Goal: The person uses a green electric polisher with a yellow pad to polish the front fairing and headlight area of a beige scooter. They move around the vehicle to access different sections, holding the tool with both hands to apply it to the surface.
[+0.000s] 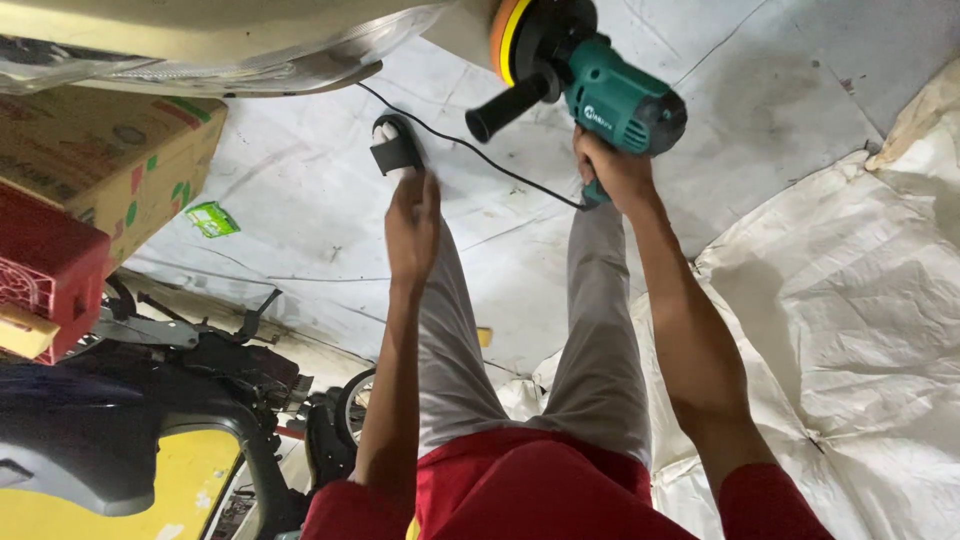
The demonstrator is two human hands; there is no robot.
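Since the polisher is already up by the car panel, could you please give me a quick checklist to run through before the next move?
1. Right hand gripped on the green polisher rear handle: ok.
2. Left hand on the black side handle: not ok; it hangs free above the left leg, so the tool is held one-handed.
3. Orange and yellow pad flat against the cream car panel: cannot tell; the pad is seen edge-on.
4. Black power cord clear of the pad: ok; it trails below the tool, toward the feet.
5. Footing on the white floor sheet: cannot tell; only one sandalled foot shows.
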